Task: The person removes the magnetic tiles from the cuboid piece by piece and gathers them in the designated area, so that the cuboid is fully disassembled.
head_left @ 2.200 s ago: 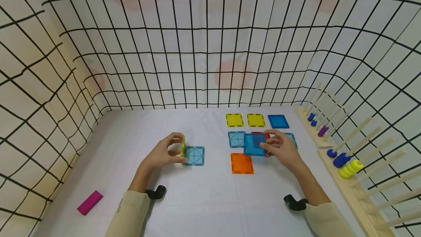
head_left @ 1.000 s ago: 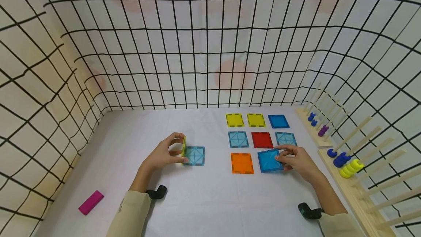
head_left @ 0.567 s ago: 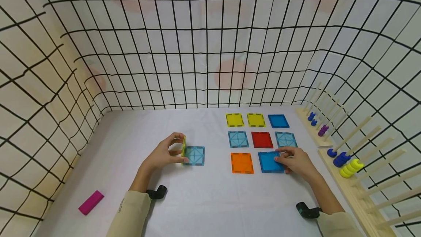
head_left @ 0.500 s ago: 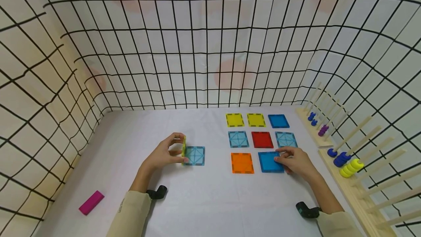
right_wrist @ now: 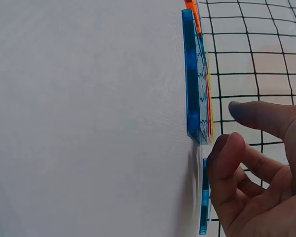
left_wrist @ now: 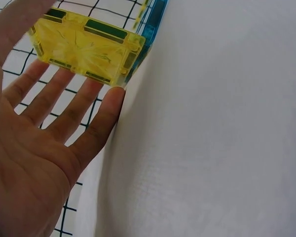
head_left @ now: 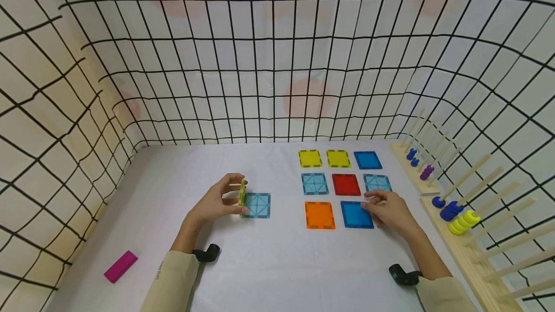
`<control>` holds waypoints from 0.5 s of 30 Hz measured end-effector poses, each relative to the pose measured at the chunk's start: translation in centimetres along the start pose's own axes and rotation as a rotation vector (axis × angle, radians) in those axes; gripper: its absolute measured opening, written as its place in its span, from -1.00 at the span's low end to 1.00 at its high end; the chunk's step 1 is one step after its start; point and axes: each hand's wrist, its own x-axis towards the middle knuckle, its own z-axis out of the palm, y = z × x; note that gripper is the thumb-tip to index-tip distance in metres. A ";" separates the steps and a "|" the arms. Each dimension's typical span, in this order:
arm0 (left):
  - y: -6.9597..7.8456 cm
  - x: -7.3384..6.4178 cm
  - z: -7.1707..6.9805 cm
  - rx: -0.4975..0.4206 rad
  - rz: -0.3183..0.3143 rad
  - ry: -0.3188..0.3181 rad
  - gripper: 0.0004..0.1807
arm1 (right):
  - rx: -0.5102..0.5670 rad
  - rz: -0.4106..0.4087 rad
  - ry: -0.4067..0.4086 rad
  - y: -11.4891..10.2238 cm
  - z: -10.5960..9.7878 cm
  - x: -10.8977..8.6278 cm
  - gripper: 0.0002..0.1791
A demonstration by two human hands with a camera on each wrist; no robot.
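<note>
My left hand (head_left: 217, 201) holds a yellow square magnetic tile (head_left: 242, 194) upright on edge, between thumb and fingers. It stands at the left edge of a light blue tile (head_left: 258, 205) that lies flat. In the left wrist view the yellow tile (left_wrist: 84, 47) shows its clear face, meeting a blue edge (left_wrist: 150, 27). Near the right side, a blue tile (head_left: 356, 214) lies flat beside an orange tile (head_left: 320, 215). My right hand (head_left: 392, 213) is at that blue tile's right edge. In the right wrist view, nothing sits between its parted thumb and finger (right_wrist: 261, 116).
Behind lie two yellow tiles (head_left: 310, 158), another blue tile (head_left: 367, 160), a red tile (head_left: 346, 185) and light blue tiles (head_left: 314, 184). Wooden peg boards (head_left: 468, 244) with coloured beads line the right edge. A magenta block (head_left: 120, 266) is at front left. Black-grid walls (head_left: 273, 81) enclose the table.
My right hand carried the blue tile from over the red one toward the front, laid it right of the orange tile, and let go. The left hand stayed put with its yellow tile.
</note>
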 end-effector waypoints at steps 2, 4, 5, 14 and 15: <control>0.0 -0.1 0.0 0.006 0.012 -0.004 -0.06 | 0.004 -0.011 0.009 -0.4 0.1 0.1 -0.40; 0.0 -0.1 0.0 0.010 0.014 -0.008 -0.09 | 0.015 -0.023 0.018 -0.8 0.2 0.2 -0.41; -0.1 -0.2 0.0 0.010 0.009 -0.009 -0.11 | 0.021 -0.031 0.022 -1.0 0.3 0.3 -0.42; -0.1 -0.1 0.0 0.027 -0.029 -0.005 -0.10 | 0.075 -0.119 0.008 -4.2 2.2 1.4 -0.49; -0.1 -0.1 0.0 0.027 -0.029 -0.006 -0.10 | 0.074 -0.127 0.005 -4.7 2.6 1.5 -0.51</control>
